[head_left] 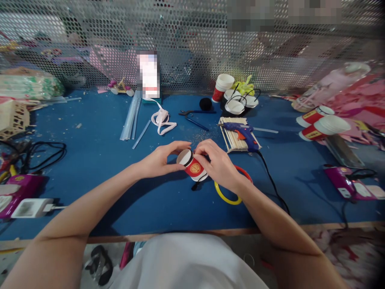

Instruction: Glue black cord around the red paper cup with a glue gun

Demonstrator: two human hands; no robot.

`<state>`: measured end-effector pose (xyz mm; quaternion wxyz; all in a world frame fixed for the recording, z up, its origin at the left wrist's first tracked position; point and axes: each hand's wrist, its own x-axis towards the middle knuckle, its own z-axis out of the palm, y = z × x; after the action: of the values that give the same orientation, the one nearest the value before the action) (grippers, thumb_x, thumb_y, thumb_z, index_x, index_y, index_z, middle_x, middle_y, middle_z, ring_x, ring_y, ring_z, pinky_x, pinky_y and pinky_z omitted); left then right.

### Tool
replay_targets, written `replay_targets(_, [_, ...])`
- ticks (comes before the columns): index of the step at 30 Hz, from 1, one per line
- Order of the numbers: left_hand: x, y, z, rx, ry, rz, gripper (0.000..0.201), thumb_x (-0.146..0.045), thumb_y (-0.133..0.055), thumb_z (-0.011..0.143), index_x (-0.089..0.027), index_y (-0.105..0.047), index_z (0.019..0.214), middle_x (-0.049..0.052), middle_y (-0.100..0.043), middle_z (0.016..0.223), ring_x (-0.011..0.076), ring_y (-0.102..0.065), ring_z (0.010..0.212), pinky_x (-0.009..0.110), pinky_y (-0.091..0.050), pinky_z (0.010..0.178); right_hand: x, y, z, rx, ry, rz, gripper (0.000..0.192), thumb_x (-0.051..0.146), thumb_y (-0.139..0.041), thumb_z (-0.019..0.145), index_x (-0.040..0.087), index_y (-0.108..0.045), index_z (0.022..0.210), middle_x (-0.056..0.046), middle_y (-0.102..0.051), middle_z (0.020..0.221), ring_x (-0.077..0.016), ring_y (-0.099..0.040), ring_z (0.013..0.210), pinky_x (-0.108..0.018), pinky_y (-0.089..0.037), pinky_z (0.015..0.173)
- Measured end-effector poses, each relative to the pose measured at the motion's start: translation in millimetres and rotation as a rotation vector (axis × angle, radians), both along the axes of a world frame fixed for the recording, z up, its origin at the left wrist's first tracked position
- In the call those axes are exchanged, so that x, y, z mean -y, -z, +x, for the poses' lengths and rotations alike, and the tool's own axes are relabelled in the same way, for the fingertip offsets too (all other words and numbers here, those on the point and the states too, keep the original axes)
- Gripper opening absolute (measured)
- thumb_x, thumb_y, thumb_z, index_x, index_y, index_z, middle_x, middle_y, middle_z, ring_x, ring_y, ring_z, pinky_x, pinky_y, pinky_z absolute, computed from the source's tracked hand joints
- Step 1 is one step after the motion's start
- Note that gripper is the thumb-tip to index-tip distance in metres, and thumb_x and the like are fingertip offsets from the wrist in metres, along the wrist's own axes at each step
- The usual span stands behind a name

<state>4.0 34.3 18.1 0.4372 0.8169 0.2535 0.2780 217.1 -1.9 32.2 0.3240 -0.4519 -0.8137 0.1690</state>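
Blue felt-looking tabletop [99, 168] covers the whole bench, and dead centre both hands are working on a small red and white paper cup with a gold emblem [193, 166]. It's tipped on its side, bottom end pointing toward 10 o'clock, held just above the table.

Left hand [159, 160] comes in from 8 o'clock, fingers pressed together on the cup's bottom rim, thumb underneath. Right hand [218, 164] comes in from 4 o'clock and wraps over the top of the cup, fingertips pinching its upper edge, so both hands are closed on the same cup. Something small and black sticks out below the cup, can't tell what it is.

Just under the right wrist, at about 4 o'clock from the cup, a ring that's half yellow, half red [230, 196] lies flat on the table. At 1 o'clock sits a blue hot glue gun [242, 131] resting on a raft of wooden sticks [233, 138], its black cord trailing off toward 5 o'clock. Further back at 1 o'clock is a cluster of white cups with black handles [237, 103]. Loose white ribbon [162, 119] curls at 11 o'clock, with clear glue sticks [130, 116] beside it. Two more red and white cups [319, 124] lie on their sides out at 2 o'clock.
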Motion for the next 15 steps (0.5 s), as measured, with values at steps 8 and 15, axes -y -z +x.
replay_targets(8, [1.1,-2.7,0.2,-0.051,-0.006,0.046,0.057,-0.03,-0.064,0.079,-0.02,-0.043,0.131,0.013,-0.052,0.133,0.0234,-0.055,0.118,0.038,-0.048,0.099,4.1,1.6,-2.6,-0.022,0.023,-0.031,0.011,0.017,-0.047,0.089,0.022,-0.045,0.079,-0.007,-0.056,0.093,-0.0179,-0.055,0.094,-0.034,-0.046,0.08])
replay_targets(15, [3.2,-3.5,1.6,-0.079,-0.008,0.039,0.062,-0.034,-0.068,0.075,-0.02,-0.043,0.13,0.014,-0.052,0.132,0.0252,-0.054,0.119,0.04,-0.048,0.098,7.8,4.1,-5.6,-0.025,0.059,-0.008,0.011,0.02,-0.046,0.09,0.022,-0.046,0.079,-0.007,-0.057,0.09,-0.0193,-0.055,0.089,-0.034,-0.047,0.077])
